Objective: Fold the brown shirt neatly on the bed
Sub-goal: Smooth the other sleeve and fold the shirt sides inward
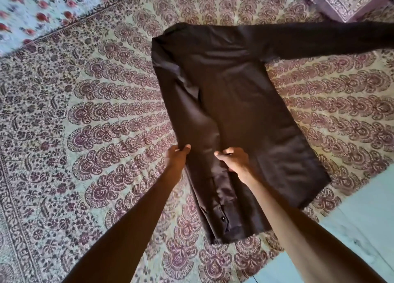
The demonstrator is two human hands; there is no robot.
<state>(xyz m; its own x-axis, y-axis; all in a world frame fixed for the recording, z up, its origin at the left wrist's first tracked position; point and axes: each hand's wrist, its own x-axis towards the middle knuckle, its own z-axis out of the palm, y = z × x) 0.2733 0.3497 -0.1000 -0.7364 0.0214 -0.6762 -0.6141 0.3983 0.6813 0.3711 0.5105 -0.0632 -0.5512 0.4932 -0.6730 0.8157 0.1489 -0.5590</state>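
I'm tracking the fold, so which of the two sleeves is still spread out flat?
The far sleeve, stretched toward the pillow; the other sleeve is already folded along the brown shirt.

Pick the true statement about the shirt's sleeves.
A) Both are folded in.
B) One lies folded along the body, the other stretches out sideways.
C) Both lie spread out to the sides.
B: one sleeve lies along the brown shirt, cuff near the hem, while the other sleeve stretches sideways over the bedspread.

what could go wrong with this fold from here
1. The right sleeve lies stretched toward the pillow; forgotten, it may bunch up.
2. The left hand and right hand pinch the brown shirt on one side only, so the folded strip may skew.
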